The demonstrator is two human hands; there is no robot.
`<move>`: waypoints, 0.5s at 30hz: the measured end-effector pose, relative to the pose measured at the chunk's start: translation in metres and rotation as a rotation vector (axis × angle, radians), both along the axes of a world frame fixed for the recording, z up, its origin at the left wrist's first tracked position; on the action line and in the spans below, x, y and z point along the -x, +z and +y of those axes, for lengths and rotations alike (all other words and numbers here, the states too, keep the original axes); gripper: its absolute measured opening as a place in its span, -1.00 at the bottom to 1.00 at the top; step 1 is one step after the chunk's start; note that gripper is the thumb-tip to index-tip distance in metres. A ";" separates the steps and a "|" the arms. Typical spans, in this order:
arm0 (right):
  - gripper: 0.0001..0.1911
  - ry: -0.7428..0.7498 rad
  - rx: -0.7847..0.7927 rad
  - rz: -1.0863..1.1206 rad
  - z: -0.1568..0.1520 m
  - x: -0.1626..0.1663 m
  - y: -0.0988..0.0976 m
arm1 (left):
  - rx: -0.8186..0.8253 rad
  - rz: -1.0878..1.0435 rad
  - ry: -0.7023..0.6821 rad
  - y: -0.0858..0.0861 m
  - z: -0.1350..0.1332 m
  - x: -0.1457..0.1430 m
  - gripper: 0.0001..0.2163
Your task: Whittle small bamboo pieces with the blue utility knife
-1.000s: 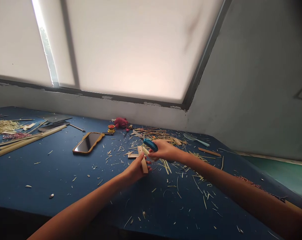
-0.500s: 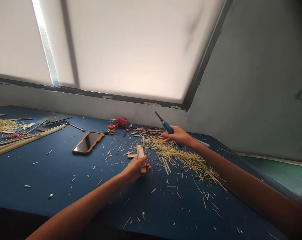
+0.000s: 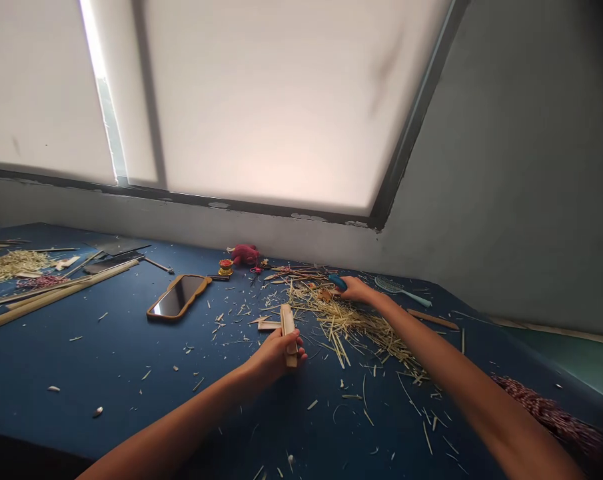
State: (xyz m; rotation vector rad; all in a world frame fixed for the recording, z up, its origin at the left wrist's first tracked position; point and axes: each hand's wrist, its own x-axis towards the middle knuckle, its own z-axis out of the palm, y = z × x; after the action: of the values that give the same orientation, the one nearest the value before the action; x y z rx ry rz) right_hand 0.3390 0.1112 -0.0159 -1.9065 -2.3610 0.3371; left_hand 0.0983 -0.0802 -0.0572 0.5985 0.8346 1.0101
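Hidden: knife (image 3: 337, 281) blade, behind right hand (image 3: 355, 289).
Right hand: far out over straw (image 3: 361, 323), fingers wrapped on knife.
Left hand (image 3: 274, 355): fingers clamped on stick (image 3: 288, 326).

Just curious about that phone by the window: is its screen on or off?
Off, as far as shows. The phone lies flat, screen up, on the blue table; its glass is dark and only mirrors the window light.

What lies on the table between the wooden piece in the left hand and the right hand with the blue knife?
Only loose straw slivers lie between the wooden piece in the left hand and the right hand gripping the blue knife.
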 end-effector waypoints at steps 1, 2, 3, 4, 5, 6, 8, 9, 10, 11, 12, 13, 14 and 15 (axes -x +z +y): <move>-0.65 -0.012 0.002 -0.009 0.003 0.002 -0.001 | -0.007 -0.007 -0.007 0.000 0.000 0.000 -0.89; -0.65 -0.024 0.004 -0.014 0.005 0.004 -0.001 | -0.010 -0.014 -0.010 0.000 0.000 0.001 -0.88; -0.65 -0.036 0.006 -0.013 0.007 0.004 0.000 | -0.009 -0.022 -0.011 0.000 0.000 0.001 -0.87; -0.66 -0.047 0.008 -0.007 0.008 0.004 0.002 | -0.006 -0.027 -0.010 0.001 0.000 0.001 -0.86; -0.66 -0.057 0.011 0.005 0.009 0.003 0.004 | -0.002 -0.028 -0.009 0.001 0.000 0.001 -0.84; -0.67 -0.065 0.016 0.023 0.009 0.001 0.007 | 0.000 -0.026 -0.009 0.002 0.000 0.001 -0.83; -0.67 -0.076 0.031 0.077 0.007 -0.003 0.014 | -0.001 -0.015 -0.014 0.002 -0.001 0.001 -0.82; -0.69 -0.079 0.041 0.115 0.005 -0.005 0.017 | -0.005 -0.012 -0.021 0.002 -0.001 0.001 -0.83; -0.71 -0.079 0.053 0.161 0.003 -0.008 0.021 | -0.011 -0.011 -0.027 0.002 -0.001 0.000 -0.83; -0.74 -0.079 0.068 0.214 0.000 -0.010 0.025 | -0.013 -0.009 -0.033 0.001 -0.002 0.000 -0.84; -0.77 -0.077 0.083 0.275 -0.003 -0.012 0.029 | -0.013 -0.006 -0.038 0.001 -0.002 0.000 -0.85; -0.77 -0.076 0.097 0.342 -0.007 -0.014 0.033 | -0.014 -0.004 -0.043 0.002 -0.003 0.001 -0.86; -0.75 -0.075 0.110 0.412 -0.011 -0.016 0.036 | -0.014 -0.002 -0.046 0.002 -0.003 0.001 -0.87; -0.72 -0.075 0.121 0.483 -0.016 -0.018 0.040 | -0.013 -0.001 -0.046 0.003 -0.004 0.001 -0.88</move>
State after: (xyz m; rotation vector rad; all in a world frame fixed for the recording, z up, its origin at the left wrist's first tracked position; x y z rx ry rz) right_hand 0.3566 0.0957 0.0236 -1.7084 -1.9852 0.8424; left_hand 0.0974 -0.0842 -0.0538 0.6254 0.8104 0.9740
